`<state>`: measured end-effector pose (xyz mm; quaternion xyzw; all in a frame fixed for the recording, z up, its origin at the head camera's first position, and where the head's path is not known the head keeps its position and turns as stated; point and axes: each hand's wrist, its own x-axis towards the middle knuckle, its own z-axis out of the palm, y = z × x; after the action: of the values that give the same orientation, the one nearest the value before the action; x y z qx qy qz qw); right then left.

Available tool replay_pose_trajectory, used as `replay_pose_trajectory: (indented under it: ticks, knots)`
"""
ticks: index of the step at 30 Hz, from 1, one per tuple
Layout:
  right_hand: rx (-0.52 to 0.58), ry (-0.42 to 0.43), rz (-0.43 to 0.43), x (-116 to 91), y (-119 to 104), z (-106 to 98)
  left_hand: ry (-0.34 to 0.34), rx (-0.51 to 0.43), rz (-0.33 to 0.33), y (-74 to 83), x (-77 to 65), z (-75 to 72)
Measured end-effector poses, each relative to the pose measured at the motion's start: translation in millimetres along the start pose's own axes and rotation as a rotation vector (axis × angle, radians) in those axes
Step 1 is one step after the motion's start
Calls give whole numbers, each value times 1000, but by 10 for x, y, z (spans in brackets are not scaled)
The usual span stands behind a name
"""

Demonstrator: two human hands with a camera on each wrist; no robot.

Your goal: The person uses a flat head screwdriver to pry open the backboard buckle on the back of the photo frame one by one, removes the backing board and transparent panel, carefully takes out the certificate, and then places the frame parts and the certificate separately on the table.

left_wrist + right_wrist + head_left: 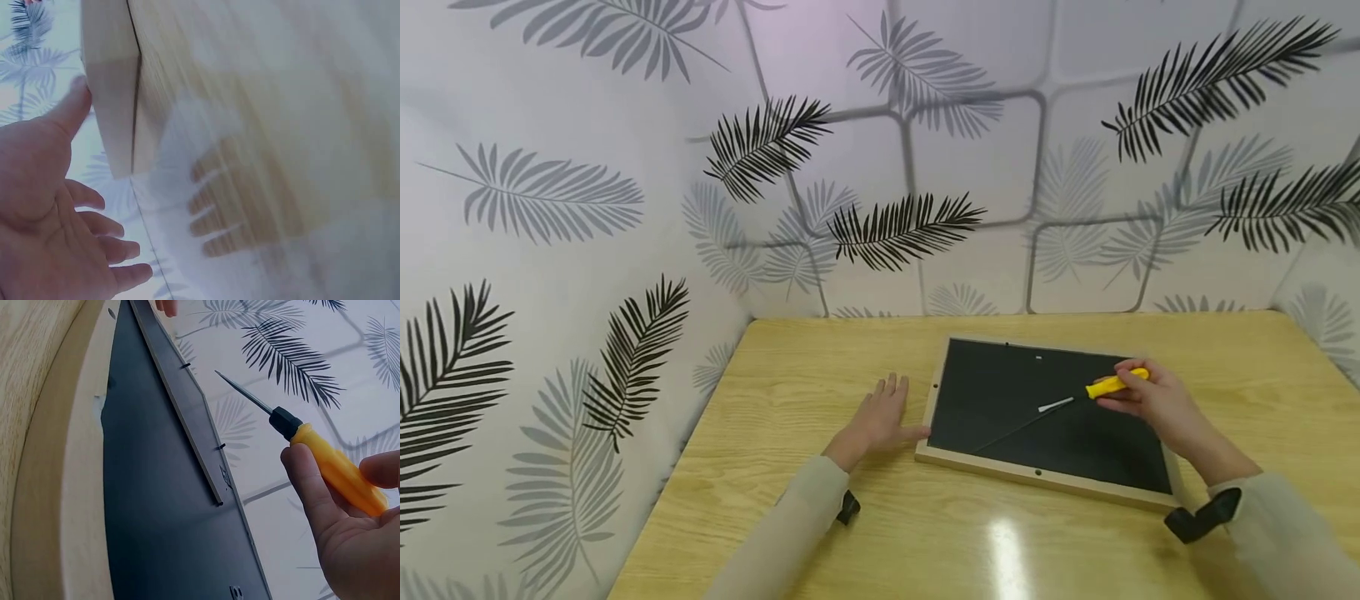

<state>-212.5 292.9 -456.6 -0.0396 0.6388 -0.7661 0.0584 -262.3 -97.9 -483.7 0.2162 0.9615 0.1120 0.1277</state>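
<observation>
A picture frame [1000, 468] with a light wooden rim lies on the table, its black backing board [992, 392] facing up. Across that board runs a thin strut [181, 419], seen in the right wrist view. My right hand [1172, 417] holds a screwdriver [1105, 386] by its yellow handle, between thumb and fingers. The metal shaft slants left over the board, and the tip shows free in the right wrist view. At the frame's left side, my left hand [876, 421] has its fingers spread, with the thumb against the wooden edge [112, 81].
The frame sits on a glossy wood-grain table [805, 367]. A wall covering [865, 158] with leaf patterns rises behind the table and along its left side. Dark straps [1202, 517] are around the wrists.
</observation>
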Motion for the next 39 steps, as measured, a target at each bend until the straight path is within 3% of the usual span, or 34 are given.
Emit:
replay_pose_trajectory:
  ticks: [6,12,16,20,25,27,29,34,39]
  knots:
    - [14,-14,-2,-10,-12,-44,-8,0,70,150,-95,23]
    - [-83,-4,22,12,38,-139,-37,31,95,237,-101,72]
    - [-90,-12,29,12,70,-205,-67,-30,74,154,-57,48]
    - [-52,-22,30,-5,103,-191,-82,-66,48,-45,13,-8]
    - [-91,-34,35,-20,143,-86,57,-25,-48,-193,46,-49]
    - [-106,-38,41,-8,152,-33,113,32,-75,-143,31,-41]
    - [-132,-37,48,-9,172,12,122,54,-95,-17,-11,-3]
    - [-175,-37,52,25,205,107,52,44,-115,375,-107,123]
    - [-192,-41,45,66,234,158,39,62,-129,565,-160,215]
